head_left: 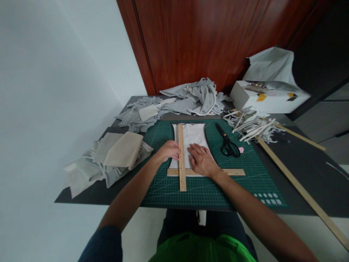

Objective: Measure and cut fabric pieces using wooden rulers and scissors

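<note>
A piece of white fabric (194, 133) with dark curved side edges lies flat on the green cutting mat (160, 196). Upright across its left part runs a wooden ruler (182, 178). A second wooden ruler (234, 172) lies crosswise over the fabric's near end, and the two cross at lower left. My left hand (169, 150) is closed at the upright ruler's left edge, fingers curled against it. Spread flat on the fabric, right of that ruler, is my right hand (202, 159), its wrist over the crosswise ruler. Black-handled scissors (229, 145) rest on the mat to the right.
Folded fabric pieces (120, 149) are stacked at left, and crumpled grey cloth (191, 100) lies along the back. Thin fabric strips (253, 125) are heaped at right, near a white box (269, 98). A long wooden stick (297, 185) extends past the table's front edge.
</note>
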Demonstrator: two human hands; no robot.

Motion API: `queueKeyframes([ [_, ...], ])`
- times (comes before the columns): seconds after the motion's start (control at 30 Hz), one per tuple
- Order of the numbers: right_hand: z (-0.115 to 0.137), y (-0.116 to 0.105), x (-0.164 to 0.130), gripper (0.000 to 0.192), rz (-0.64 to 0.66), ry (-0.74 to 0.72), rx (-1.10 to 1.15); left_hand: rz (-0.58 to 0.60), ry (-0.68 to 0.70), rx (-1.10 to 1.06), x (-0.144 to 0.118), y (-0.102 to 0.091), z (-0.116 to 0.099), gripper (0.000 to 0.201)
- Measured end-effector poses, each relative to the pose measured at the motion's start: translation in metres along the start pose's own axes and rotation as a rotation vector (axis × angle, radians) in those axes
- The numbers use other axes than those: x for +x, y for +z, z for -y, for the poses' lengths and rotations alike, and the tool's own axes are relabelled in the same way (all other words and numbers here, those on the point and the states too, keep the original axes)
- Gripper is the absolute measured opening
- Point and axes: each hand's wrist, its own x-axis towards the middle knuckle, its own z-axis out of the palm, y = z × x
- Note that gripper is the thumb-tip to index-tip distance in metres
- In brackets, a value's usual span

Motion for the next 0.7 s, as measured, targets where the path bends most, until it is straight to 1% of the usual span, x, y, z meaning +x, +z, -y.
queueKeyframes([
  [0.1,0.0,0.0,0.0,0.05,-0.001,0.0,-0.002,-0.009,-0.004,0.085,0.006,-0.001,0.003,0.022],
  [0.17,0.0,-0.001,0.0,0.049,-0.001,-0.004,-0.002,-0.036,0.009,0.259,0.009,-0.005,0.005,0.02],
  [0.2,-0.001,-0.001,0.0,0.049,-0.002,-0.005,-0.001,-0.076,0.046,0.377,0.009,-0.008,0.006,0.019],
  [0.23,-0.001,-0.001,0.0,0.049,-0.003,-0.007,-0.001,-0.131,0.112,0.497,0.01,-0.01,0.007,0.017],
  [0.27,-0.001,-0.001,-0.001,0.049,-0.005,-0.009,0.0,-0.191,0.21,0.599,0.01,-0.012,0.008,0.014],
  [0.33,-0.002,-0.001,-0.001,0.049,-0.008,-0.013,0.0,-0.273,0.482,0.729,0.011,-0.014,0.013,0.017],
  [0.37,-0.002,0.0,-0.001,0.049,-0.009,-0.016,-0.002,-0.275,0.619,0.766,0.012,-0.015,0.016,0.023],
  [0.4,-0.002,0.0,-0.001,0.049,-0.01,-0.02,-0.004,-0.251,0.73,0.8,0.013,-0.016,0.019,0.031],
  [0.43,-0.002,0.001,-0.001,0.049,-0.012,-0.022,-0.007,-0.209,0.804,0.839,0.015,-0.016,0.022,0.04],
  [0.47,-0.002,0.001,-0.001,0.049,-0.016,-0.024,-0.011,-0.164,0.834,0.885,0.016,-0.017,0.025,0.049],
  [0.53,-0.002,0.001,-0.001,0.049,-0.024,-0.025,-0.014,-0.092,0.791,0.975,0.019,-0.019,0.03,0.061],
  [0.6,-0.002,0.002,-0.002,0.048,-0.03,-0.027,-0.013,-0.058,0.718,1.027,0.022,-0.023,0.033,0.065],
  [0.7,-0.002,0.002,-0.002,0.047,-0.029,-0.029,-0.012,-0.052,0.671,1.041,0.024,-0.031,0.035,0.065],
])
